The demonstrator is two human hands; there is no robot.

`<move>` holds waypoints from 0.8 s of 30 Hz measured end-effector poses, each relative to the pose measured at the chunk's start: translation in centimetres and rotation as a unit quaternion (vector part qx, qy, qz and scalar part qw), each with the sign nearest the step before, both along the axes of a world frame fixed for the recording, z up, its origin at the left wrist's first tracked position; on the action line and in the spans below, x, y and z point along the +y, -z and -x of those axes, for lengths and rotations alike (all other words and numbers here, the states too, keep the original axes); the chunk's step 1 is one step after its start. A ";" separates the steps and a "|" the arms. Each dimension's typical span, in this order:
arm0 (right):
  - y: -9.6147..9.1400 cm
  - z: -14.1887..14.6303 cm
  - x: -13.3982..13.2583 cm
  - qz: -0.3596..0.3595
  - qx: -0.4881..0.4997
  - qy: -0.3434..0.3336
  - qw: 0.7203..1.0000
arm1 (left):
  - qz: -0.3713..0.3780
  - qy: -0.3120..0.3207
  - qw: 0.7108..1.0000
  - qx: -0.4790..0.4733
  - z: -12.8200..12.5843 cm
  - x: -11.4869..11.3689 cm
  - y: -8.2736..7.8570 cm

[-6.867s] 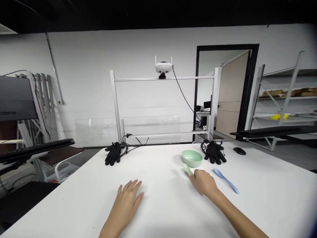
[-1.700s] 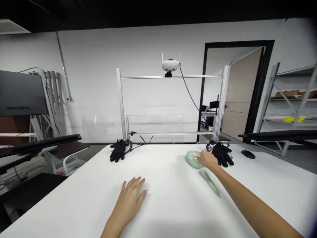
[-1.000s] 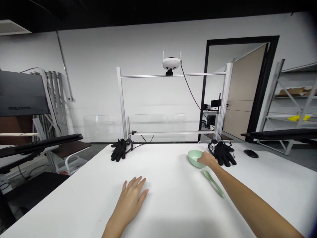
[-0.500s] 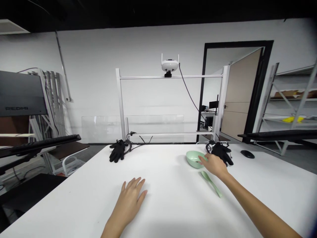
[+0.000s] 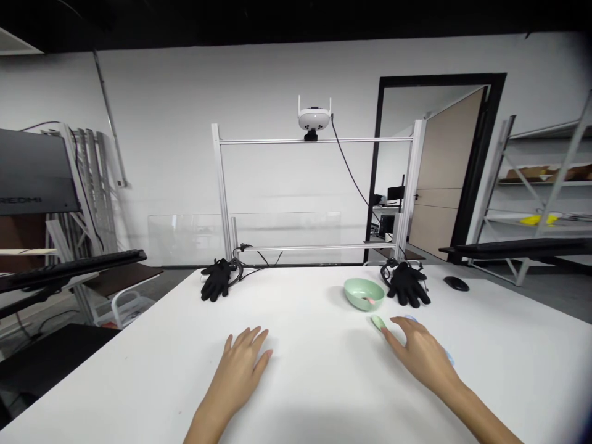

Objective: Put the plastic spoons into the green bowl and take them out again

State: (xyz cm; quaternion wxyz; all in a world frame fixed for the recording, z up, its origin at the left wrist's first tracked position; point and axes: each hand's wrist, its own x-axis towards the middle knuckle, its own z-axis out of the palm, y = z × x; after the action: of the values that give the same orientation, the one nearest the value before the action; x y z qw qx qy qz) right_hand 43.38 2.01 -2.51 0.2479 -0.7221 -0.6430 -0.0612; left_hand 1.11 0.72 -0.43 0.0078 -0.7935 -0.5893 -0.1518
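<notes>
My right hand [image 5: 422,350] hovers over or rests by a light green spoon [image 5: 378,322], fingers apart; most of the spoon's handle is hidden beneath it. A light blue slender item [image 5: 450,357] shows on both sides of that hand, its middle covered. Just beyond stands a pale green bowl [image 5: 361,295] with a small pink piece [image 5: 369,300] and something dark inside. My left hand [image 5: 242,364] lies palm down at or near the white table [image 5: 305,351], fingers spread, holding nothing.
Black gloves lie at the back left [image 5: 216,280] and back right [image 5: 407,285], with cables beside them. A black mouse [image 5: 456,283] sits at the right. A metal frame [image 5: 222,191] carrying a white camera-like device [image 5: 314,118] rises behind the table.
My right hand has drawn back from the bowl towards me, and its fingers have spread. The light blue item now shows beside the green spoon. The left hand stays nearly still.
</notes>
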 end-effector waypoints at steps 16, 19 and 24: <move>1.0 0.1 -1.0 -0.050 -0.016 -0.011 0.999 | 0.000 0.001 1.000 0.005 -0.2 0.1 -0.1; 0.9 0.2 -0.9 -0.043 -0.011 -0.011 0.999 | -0.002 0.003 1.000 0.004 -0.2 0.2 0.0; 1.1 0.3 -1.0 -0.028 0.002 -0.012 1.000 | -0.002 0.003 1.000 0.008 -0.1 0.1 0.0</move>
State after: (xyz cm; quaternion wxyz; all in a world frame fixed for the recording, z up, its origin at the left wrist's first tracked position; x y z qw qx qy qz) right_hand 43.08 0.98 -3.57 0.2703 -0.7073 -0.6489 -0.0753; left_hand 1.21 0.85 -0.43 0.0135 -0.7963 -0.5866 -0.1468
